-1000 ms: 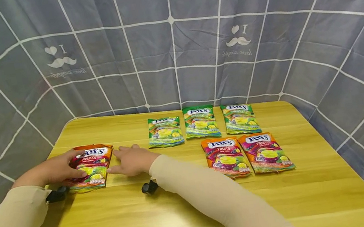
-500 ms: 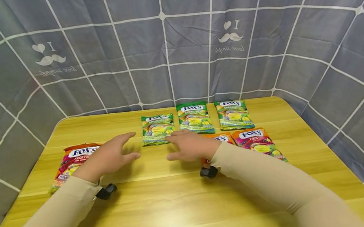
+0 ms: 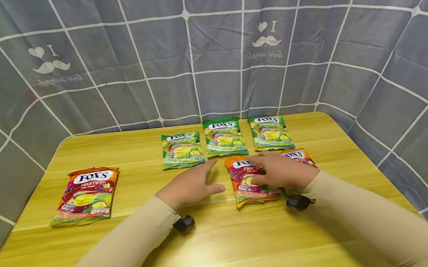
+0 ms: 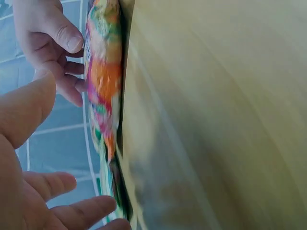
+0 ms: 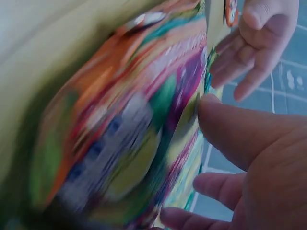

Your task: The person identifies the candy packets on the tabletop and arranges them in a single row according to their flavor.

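Observation:
Two red and orange Fox's Fruits candy bags lie side by side on the table. My right hand (image 3: 285,171) is over them, its fingertips on the upper part of the nearer-left candy bag (image 3: 246,191). The other candy bag (image 3: 299,156) is largely covered by that hand and wrist. In the right wrist view, the thumb and spread fingers lie along the face of a blurred candy bag (image 5: 129,143). Just left of the pair, my left hand (image 3: 189,186) hovers with extended fingers, holding nothing. The left wrist view shows the orange bag (image 4: 104,79) edge-on beyond its fingers.
Three green Fox's Spring Tea bags stand in a back row: left bag (image 3: 181,150), middle bag (image 3: 224,138) and right bag (image 3: 270,134). A third Fruits bag (image 3: 87,198) lies at the far left of the wooden table (image 3: 216,254). A grey checked curtain (image 3: 158,49) surrounds the table.
My left hand has let go of the far-left Fruits bag and moved right. My right hand has travelled right too, from beside that bag to over the pair.

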A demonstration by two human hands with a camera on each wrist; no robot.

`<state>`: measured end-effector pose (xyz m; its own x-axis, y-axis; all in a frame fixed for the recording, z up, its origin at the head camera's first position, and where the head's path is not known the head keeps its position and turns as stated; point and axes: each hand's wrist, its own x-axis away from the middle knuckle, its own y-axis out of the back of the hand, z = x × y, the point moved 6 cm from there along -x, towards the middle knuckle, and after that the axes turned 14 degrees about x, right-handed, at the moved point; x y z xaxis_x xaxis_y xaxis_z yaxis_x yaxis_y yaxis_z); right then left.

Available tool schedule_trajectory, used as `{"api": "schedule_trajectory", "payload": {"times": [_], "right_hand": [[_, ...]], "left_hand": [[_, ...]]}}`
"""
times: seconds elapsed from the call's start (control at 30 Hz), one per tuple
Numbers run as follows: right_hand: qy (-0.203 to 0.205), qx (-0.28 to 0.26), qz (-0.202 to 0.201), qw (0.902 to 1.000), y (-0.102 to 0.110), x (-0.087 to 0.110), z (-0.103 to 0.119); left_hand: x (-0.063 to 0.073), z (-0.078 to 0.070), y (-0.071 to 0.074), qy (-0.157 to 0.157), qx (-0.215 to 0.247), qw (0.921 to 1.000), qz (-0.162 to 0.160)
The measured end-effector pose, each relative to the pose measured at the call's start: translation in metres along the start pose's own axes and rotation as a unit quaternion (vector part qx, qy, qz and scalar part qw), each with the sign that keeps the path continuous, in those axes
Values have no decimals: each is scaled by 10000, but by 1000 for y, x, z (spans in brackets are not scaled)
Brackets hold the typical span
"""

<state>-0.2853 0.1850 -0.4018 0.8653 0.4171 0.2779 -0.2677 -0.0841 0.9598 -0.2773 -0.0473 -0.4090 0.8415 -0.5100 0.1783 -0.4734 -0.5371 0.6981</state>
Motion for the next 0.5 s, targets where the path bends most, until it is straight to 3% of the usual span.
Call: {"api": "schedule_trajectory", "payload": {"times": [0.27, 0.5], "right_hand": [[-104, 63, 204, 9997, -6, 12, -22], [-25, -112, 496, 9987, -10, 14, -24]], "left_hand": [[-19, -19, -27, -22, -2, 9996, 295], [-24, -27, -41, 148, -661, 9972, 306]]}}
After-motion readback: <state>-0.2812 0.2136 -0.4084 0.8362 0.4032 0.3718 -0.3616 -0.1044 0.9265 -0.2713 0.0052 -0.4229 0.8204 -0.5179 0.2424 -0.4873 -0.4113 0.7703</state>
